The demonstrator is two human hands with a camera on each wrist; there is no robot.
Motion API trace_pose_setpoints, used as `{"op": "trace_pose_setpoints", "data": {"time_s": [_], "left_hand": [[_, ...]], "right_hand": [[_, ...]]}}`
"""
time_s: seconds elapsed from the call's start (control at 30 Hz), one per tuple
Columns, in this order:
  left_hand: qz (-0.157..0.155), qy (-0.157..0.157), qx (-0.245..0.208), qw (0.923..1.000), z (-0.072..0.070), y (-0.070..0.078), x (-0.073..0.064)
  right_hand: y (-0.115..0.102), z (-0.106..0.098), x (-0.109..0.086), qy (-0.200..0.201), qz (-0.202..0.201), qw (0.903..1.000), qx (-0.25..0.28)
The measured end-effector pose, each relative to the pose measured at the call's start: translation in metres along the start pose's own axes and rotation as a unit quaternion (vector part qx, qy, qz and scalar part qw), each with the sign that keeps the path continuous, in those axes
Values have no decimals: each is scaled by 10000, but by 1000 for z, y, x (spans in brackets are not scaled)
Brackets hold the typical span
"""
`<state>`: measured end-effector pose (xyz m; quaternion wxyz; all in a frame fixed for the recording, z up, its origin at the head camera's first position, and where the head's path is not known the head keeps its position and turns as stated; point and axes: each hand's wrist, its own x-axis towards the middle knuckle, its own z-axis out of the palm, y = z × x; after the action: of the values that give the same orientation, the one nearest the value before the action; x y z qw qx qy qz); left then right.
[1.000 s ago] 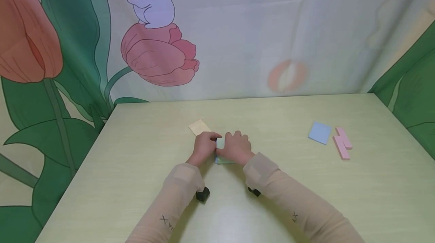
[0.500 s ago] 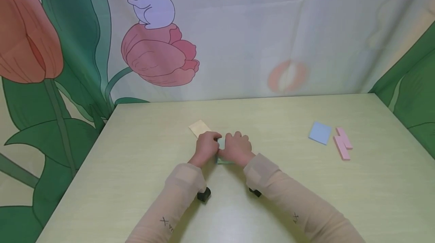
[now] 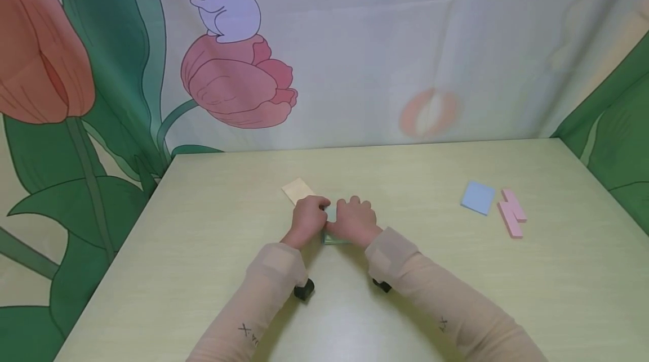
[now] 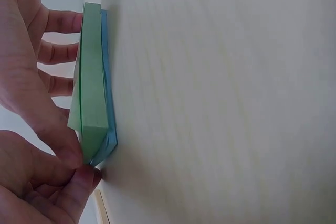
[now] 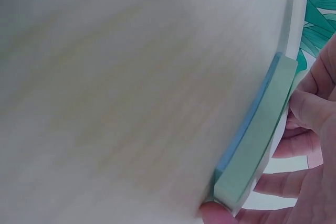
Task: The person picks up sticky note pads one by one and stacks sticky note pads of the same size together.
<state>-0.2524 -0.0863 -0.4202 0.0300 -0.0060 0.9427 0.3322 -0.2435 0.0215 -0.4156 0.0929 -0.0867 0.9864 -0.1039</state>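
A thick green sticky-note pad lies flat with a thinner blue layer under it. My right hand spreads over the pad and holds it, fingers on its upper face and thumb toward its left corner. At that same corner my left hand pinches with thumb and fingertips, where the blue paper bends up. A thin sheet edge stands away from the pad there in the left wrist view. Seen from the right wrist, the pad's green long side faces me. From the head view, the hands cover most of it.
A pale yellow square pad lies just beyond my left hand. To the far right are a blue square pad and two narrow pink strips side by side. A printed curtain hangs behind the table.
My left hand has shifted slightly right, closer to the right hand at the pad's corner. The right hand stays on the pad.
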Motion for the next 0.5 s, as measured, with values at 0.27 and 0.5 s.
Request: {"op": "trace_pose_setpoints", "data": {"time_s": [0.27,0.5], "left_hand": [[182,-26,177,9997,-7,0,-5],[64,-300,369,9988,-13,1,-12]], "right_hand": [[14,-3,4,-113,-133,9992,351],[39,-12,7,-6,-154,9918,1269]]}}
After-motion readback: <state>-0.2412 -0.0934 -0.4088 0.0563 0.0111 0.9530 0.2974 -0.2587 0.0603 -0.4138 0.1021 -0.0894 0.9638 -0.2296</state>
